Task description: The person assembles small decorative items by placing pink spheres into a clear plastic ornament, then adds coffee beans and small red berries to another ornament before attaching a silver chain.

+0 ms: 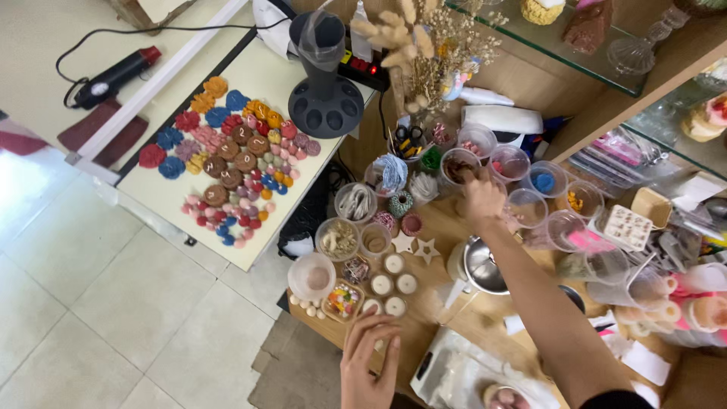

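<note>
— So, where's the left hand [369, 360]?
— Open, fingertips on a small white candle [375, 307] just ahead of it.
— And the right hand [483, 198]?
— Reaching among clear plastic cups [509, 162] (grip unclear).

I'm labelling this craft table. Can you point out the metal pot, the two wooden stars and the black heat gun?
metal pot [485, 266]: head view, on its shiny inner wall.
wooden stars [403, 243]: head view, middle of the left star.
black heat gun [113, 76]: head view, on its barrel.
</note>
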